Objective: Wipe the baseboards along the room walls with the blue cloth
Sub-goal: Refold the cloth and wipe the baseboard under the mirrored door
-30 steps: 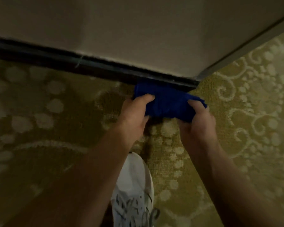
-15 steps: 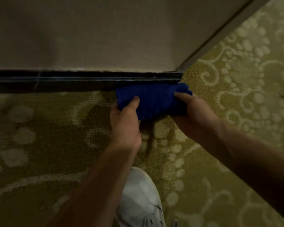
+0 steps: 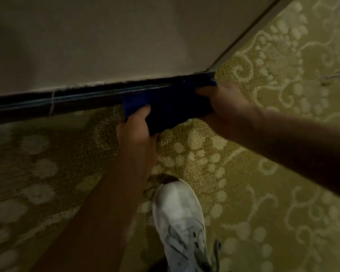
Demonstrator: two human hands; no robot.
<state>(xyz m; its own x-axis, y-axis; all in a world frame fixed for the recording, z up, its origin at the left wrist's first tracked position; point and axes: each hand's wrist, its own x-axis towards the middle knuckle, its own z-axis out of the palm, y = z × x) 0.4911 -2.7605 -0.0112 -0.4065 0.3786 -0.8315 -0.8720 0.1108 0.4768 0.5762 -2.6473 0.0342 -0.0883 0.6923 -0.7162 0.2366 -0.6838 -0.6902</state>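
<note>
both hands grip the cloth, which is pressed flat against the baseboard at its right end, right by the wall corner. left hand holds the cloth's left edge, thumb on top of the fabric and fingers wrapped under it. right hand clamps the cloth's right end, thumb lying along the top edge close to the baseboard, the other fingers hidden behind the fabric. cloth is dark blue, mostly in shadow, a brighter blue patch showing at its left end just above the left thumb; its lower edge hangs down onto the carpet. baseboard is dark, runs from the left frame edge to the corner, with a thin pale seam line across it well left of the cloth. wall above the baseboard is plain beige. a paler trim strip runs up and away from the corner along the side wall. carpet is yellow-green with pale dot and scroll pattern. a white shoe with grey marks stands on the carpet below the cloth, toe pointing toward the baseboard, between the two forearms. frame is dim and a bit blurred.
</note>
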